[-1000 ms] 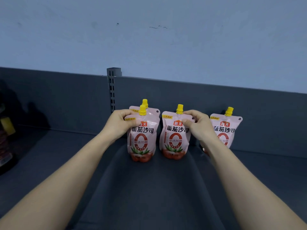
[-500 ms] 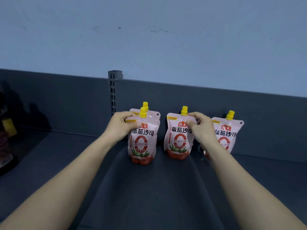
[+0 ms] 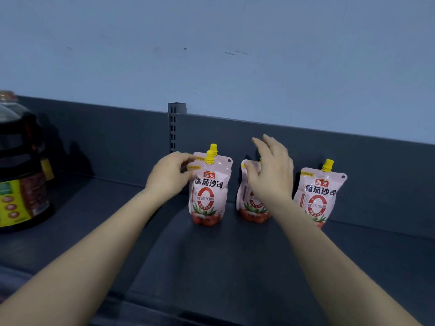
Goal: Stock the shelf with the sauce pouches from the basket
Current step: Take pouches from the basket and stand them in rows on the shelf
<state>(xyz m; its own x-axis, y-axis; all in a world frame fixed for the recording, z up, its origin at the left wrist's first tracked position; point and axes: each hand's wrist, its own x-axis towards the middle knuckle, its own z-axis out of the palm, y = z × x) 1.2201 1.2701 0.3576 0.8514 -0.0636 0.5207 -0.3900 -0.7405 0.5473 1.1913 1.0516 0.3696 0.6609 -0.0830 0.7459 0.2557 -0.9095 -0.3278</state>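
Observation:
Pink tomato sauce pouches with yellow caps stand upright on the dark grey shelf [image 3: 211, 267] against its back panel. The left pouch [image 3: 208, 191] has a second pouch right behind it, only its cap and top edge showing. My left hand [image 3: 170, 176] pinches the left pouch's upper left corner. The middle pouch [image 3: 246, 203] is half hidden behind my right hand [image 3: 273, 170], which hovers in front of it with fingers spread and lifted off. A right pouch [image 3: 317, 196] stands free. The basket is out of view.
A large dark oil bottle [image 3: 21, 165] with a yellow-green label stands at the shelf's left end. A slotted metal upright [image 3: 174, 128] rises behind the left pouch. Bare shelf surface stretches in front of the pouches and to the right of them.
My right hand has let go of the middle pouch's top and lifted with fingers spread. My left hand stays on the left pouch. The view shifted, bringing the oil bottle into sight.

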